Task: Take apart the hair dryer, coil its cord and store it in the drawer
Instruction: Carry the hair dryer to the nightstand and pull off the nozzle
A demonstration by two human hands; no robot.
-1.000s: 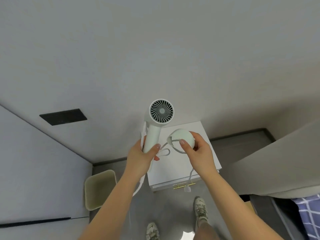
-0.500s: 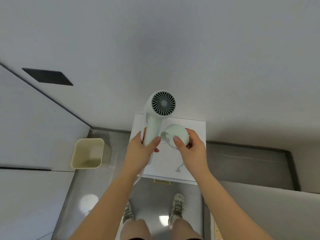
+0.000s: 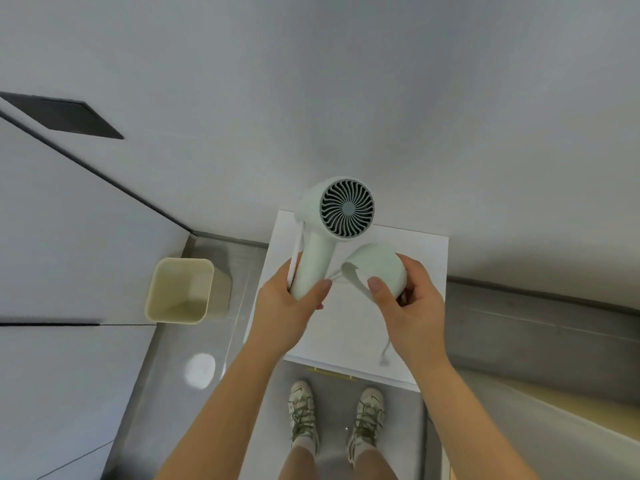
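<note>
A pale green hair dryer (image 3: 322, 244) stands upright above the white cabinet top (image 3: 349, 320), its round rear grille facing me. My left hand (image 3: 287, 306) grips its handle. My right hand (image 3: 412, 306) holds the detached pale green nozzle (image 3: 375, 271) just to the right of the handle, apart from the dryer body. A white cord (image 3: 385, 351) hangs below my right hand, and a white strip runs along the handle's left side. A gold drawer handle (image 3: 330, 374) shows at the cabinet's front edge; the drawer itself is hidden from above.
A beige waste bin (image 3: 181, 292) stands on the grey floor left of the cabinet. White walls rise behind and to the left, with a dark panel (image 3: 62, 114) on one. My feet (image 3: 337, 417) are in front of the cabinet. A bed edge lies at the lower right.
The view has swung so the cabinet sits squarely below my hands. The nozzle in my right hand has turned, its open end now showing. Both hands keep their hold.
</note>
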